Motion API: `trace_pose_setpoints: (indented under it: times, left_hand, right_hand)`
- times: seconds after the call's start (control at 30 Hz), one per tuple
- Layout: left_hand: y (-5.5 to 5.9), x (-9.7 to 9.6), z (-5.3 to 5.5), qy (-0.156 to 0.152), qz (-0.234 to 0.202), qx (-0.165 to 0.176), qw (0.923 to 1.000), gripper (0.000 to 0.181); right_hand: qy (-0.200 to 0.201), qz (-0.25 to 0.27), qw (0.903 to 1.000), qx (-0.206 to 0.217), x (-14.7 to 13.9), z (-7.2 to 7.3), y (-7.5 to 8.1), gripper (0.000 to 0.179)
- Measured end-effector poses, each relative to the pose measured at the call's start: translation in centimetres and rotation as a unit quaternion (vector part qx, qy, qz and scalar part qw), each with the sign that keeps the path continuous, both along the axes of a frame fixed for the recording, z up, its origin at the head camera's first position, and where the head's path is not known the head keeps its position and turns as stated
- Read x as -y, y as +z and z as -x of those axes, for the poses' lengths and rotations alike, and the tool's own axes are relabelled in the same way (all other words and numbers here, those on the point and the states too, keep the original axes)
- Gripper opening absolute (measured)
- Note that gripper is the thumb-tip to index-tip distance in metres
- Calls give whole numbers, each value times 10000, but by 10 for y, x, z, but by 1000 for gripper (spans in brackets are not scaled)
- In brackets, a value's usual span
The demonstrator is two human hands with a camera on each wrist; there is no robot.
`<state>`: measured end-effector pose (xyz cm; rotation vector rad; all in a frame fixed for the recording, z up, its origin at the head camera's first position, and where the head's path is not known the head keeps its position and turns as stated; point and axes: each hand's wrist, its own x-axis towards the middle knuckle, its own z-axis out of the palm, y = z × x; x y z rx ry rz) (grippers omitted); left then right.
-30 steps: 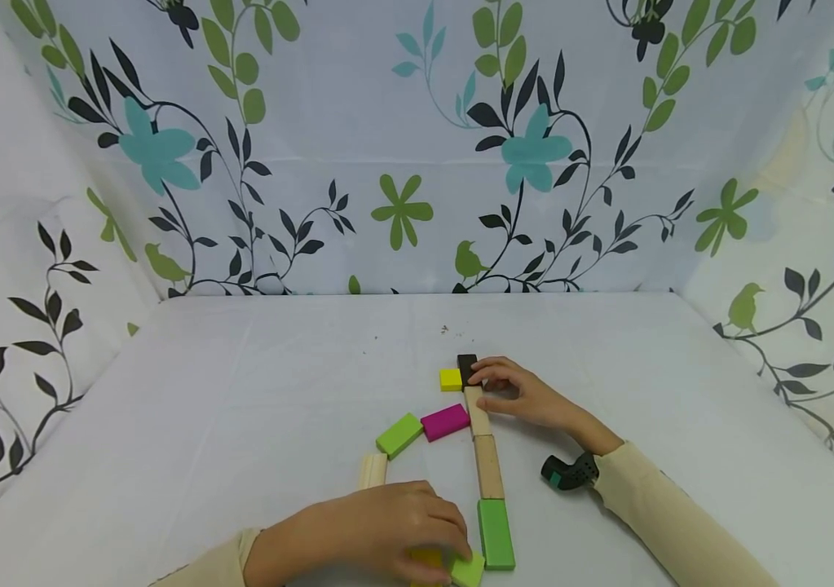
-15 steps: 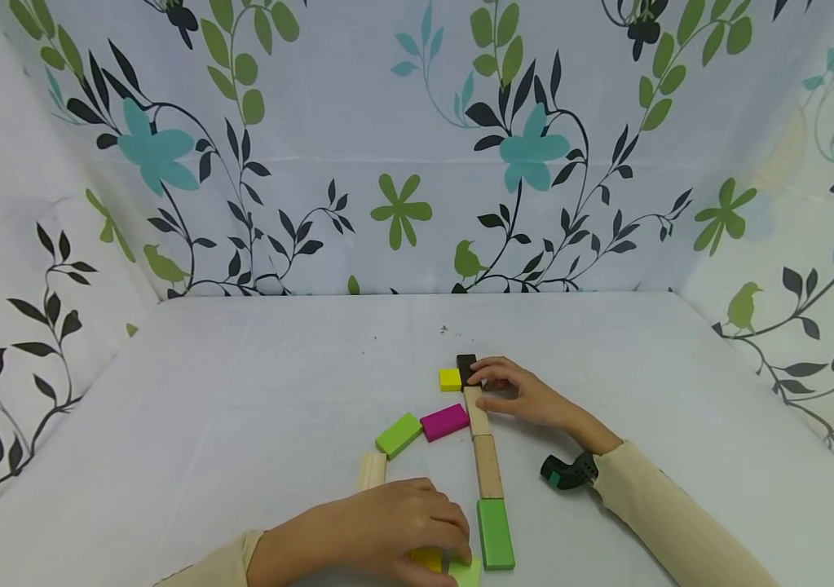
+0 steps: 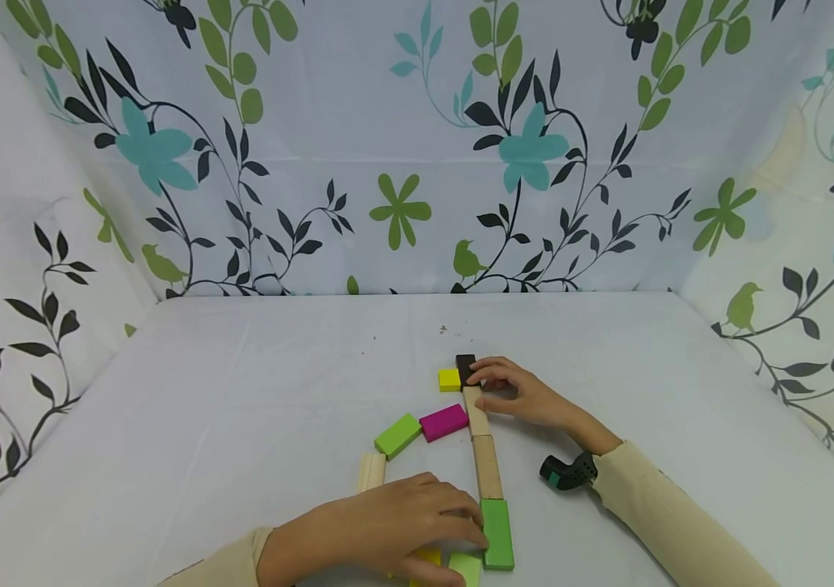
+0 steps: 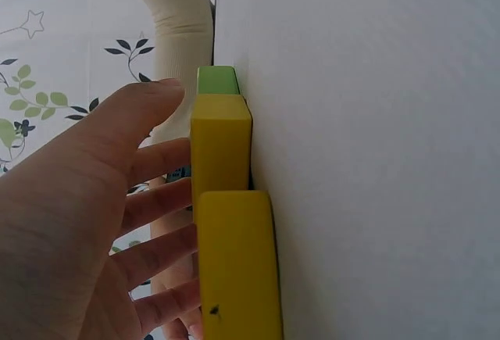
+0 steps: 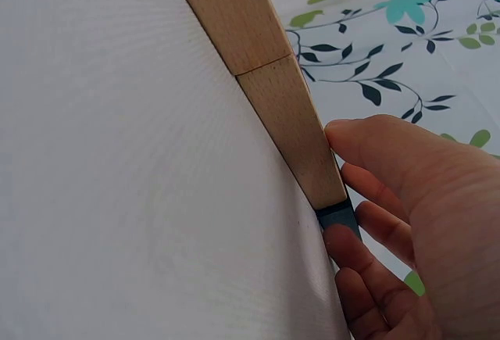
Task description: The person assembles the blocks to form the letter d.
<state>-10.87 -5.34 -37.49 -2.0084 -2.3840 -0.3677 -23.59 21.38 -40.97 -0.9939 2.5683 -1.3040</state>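
Note:
My left hand (image 3: 394, 526) arches over the near blocks with spread fingers, its fingertips at the left side of the green block (image 3: 499, 534). Below its thumb lie a light green block (image 3: 466, 566) and a yellow block (image 3: 427, 557). In the left wrist view, the thumb stands apart from the yellow blocks (image 4: 223, 164). My right hand (image 3: 530, 398) rests at the far end of the row, loosely bent. Its fingertips touch the black block (image 3: 465, 361) and its thumb is against the side of a pale wooden block (image 5: 293, 125). Another wooden block (image 3: 487, 469) adjoins that one.
A magenta block (image 3: 444, 422) and a lime block (image 3: 398, 435) curve left from the row toward a pale ridged block (image 3: 372, 471). A small yellow block (image 3: 449, 380) sits beside the black one. Patterned cloth (image 3: 314, 122) encloses the white table (image 3: 240, 391).
My left hand has let go of the light green block and shifted right, its fingers reaching the green block. The light green block sits slightly further left. My right hand has stayed put.

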Motion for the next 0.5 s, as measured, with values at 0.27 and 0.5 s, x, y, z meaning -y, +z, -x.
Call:
trace_pose_setpoints:
  times: [0.27,0.5]
  left_hand:
    - [1,1,3,-113,-306,-108,9994,29]
    - [8,6,12,-44,-974,-130,9952,21]
  right_hand:
    - [-14,-27,10000,-10,1,1,-2,32]
    - [-34,-8,10000,21,1,1,-1,33]
